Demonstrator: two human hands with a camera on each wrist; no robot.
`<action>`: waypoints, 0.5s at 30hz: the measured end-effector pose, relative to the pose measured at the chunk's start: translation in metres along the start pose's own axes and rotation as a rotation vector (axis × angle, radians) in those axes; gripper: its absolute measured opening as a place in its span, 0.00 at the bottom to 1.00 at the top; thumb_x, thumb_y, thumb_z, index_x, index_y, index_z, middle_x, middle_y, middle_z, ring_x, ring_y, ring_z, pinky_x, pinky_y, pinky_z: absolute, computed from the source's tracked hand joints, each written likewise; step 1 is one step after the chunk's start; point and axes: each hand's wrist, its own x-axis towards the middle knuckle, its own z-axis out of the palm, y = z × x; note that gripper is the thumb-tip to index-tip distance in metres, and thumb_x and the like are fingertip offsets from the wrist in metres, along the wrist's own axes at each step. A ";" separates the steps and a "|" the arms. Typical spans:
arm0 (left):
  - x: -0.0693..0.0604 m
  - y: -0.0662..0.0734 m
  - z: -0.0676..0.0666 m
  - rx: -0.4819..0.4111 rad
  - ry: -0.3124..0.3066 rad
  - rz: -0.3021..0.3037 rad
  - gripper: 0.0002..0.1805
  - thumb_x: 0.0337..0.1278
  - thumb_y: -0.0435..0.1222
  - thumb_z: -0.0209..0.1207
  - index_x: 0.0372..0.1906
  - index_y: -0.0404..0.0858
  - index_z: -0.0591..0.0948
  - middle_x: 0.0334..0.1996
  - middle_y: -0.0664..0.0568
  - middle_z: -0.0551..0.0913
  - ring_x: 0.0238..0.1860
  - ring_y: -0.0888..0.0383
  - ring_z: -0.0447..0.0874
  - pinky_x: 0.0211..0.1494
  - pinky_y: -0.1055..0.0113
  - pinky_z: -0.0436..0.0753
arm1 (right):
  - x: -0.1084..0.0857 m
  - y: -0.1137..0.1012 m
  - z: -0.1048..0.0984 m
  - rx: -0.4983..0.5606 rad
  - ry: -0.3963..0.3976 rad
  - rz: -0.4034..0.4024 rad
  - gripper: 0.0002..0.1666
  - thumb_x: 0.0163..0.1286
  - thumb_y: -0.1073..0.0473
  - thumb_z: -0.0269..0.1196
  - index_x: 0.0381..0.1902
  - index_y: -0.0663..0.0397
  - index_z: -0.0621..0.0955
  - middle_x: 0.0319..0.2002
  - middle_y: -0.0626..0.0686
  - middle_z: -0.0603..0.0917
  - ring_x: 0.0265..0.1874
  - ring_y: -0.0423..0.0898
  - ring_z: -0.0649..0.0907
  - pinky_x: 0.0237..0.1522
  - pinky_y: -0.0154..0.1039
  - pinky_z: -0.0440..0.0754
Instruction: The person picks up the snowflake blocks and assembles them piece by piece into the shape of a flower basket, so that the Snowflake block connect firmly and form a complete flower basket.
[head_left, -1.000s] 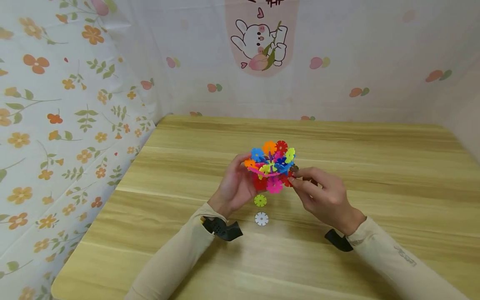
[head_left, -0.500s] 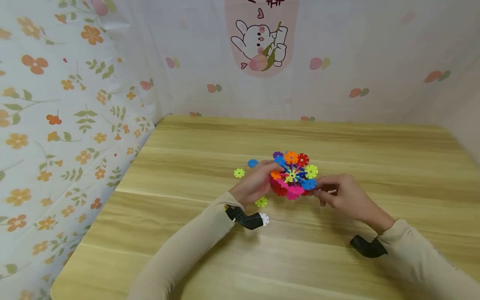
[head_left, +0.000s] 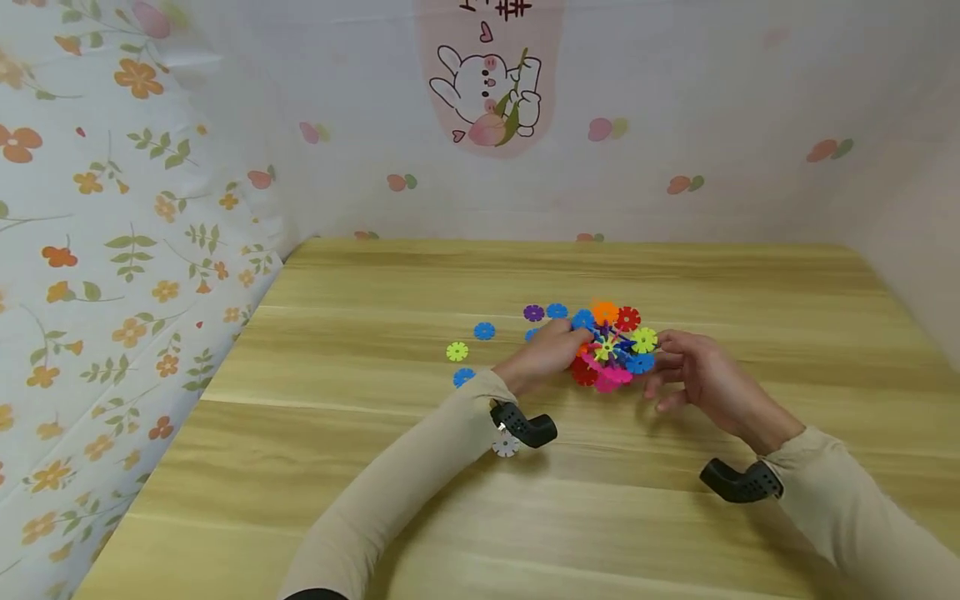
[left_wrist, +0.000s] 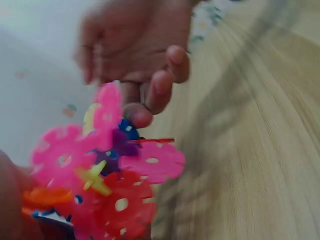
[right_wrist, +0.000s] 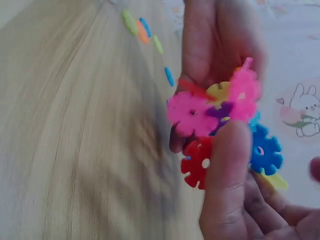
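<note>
My left hand (head_left: 546,358) holds a cluster of joined, notched plastic discs (head_left: 607,348) by its left side, above the table. Pink, red, orange, blue, purple and yellow discs make it up. At the cluster's right edge is my right hand (head_left: 711,382), its fingers loosely bent and spread. In the left wrist view the right hand (left_wrist: 140,45) shows its palm behind the cluster (left_wrist: 120,205), gripping nothing visible. The right wrist view has the right thumb (right_wrist: 227,175) in front of the cluster (right_wrist: 190,112); whether it touches cannot be told.
Left of the cluster, loose discs lie on the wooden table (head_left: 637,533): a purple one (head_left: 533,312), several blue ones (head_left: 484,331) and a yellow-green one (head_left: 457,351). A white disc (head_left: 506,445) lies below the left wrist. Patterned cloth (head_left: 360,108) hangs behind.
The cluster has moved to the right with my left hand. My right hand has also shifted right and its fingers have loosened from the cluster's edge. The head view has turned slightly right.
</note>
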 end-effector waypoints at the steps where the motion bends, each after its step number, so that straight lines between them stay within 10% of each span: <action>1: 0.000 0.001 0.001 0.070 0.022 0.002 0.21 0.77 0.41 0.45 0.21 0.42 0.66 0.23 0.54 0.63 0.23 0.59 0.60 0.30 0.67 0.61 | 0.001 0.000 0.001 -0.003 0.018 0.000 0.15 0.83 0.48 0.43 0.47 0.53 0.70 0.33 0.47 0.86 0.29 0.44 0.86 0.30 0.44 0.88; 6: 0.010 0.007 0.010 0.325 0.062 0.012 0.29 0.77 0.45 0.47 0.12 0.44 0.64 0.13 0.58 0.59 0.26 0.56 0.69 0.38 0.65 0.67 | 0.009 -0.001 -0.002 -0.146 0.193 0.051 0.14 0.80 0.52 0.52 0.43 0.58 0.65 0.25 0.43 0.83 0.22 0.40 0.84 0.28 0.40 0.88; 15: 0.052 0.002 0.025 0.208 0.153 -0.066 0.26 0.70 0.38 0.57 0.14 0.44 0.61 0.11 0.58 0.57 0.13 0.61 0.55 0.21 0.69 0.58 | 0.038 0.010 -0.031 -0.283 0.275 0.113 0.14 0.79 0.57 0.52 0.51 0.63 0.66 0.24 0.43 0.81 0.21 0.39 0.82 0.29 0.39 0.89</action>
